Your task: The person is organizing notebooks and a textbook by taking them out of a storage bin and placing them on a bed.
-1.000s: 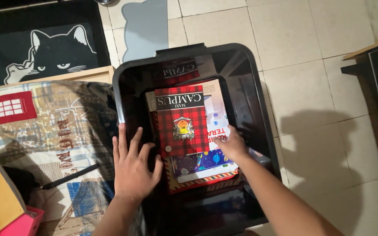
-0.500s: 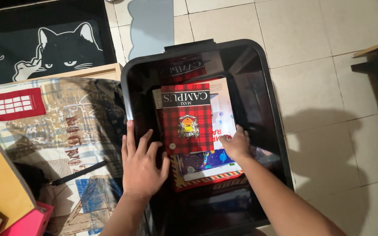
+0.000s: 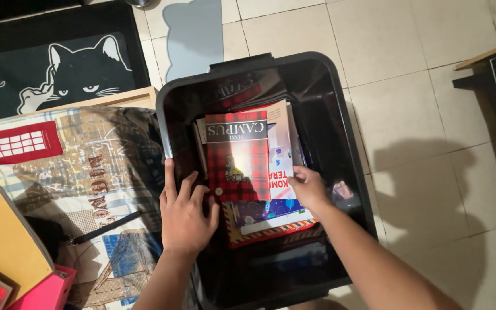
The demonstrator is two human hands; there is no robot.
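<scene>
- While the head camera looks straight down, a black plastic bin point(image 3: 345, 172) stands on the pale tiled floor point(image 3: 409, 69) with a stack of books inside it.
- On top of the stack lies a red tartan notebook point(image 3: 237, 158); under it, to the right of the left fingers, shows a white book point(image 3: 282, 155) with a colourful lower cover.
- Left hand point(image 3: 183, 217) lies flat at the bin's left wall, fingers point(image 3: 169, 175) spread and open, their tips pointing away from the person; the thumb touches the lower left edge of the tartan notebook. It grips nothing.
- Right hand point(image 3: 308, 188) reaches into the bin from the lower right, its fingers point(image 3: 295, 172) bent and pressed on the right side of the white book, just beside the notebook's right edge. Whether they pinch the book's edge or only press on it I cannot tell.
- Left of the left fingers lies a printed patchwork cloth point(image 3: 70, 172), touching the bin's outer wall.
- Beyond the fingertips, at the far left, is a black mat with a cat face point(image 3: 70, 74).
- Near the left forearm, at the lower left corner, sit a tan book point(image 3: 1, 241) and a pink box point(image 3: 44, 290).
</scene>
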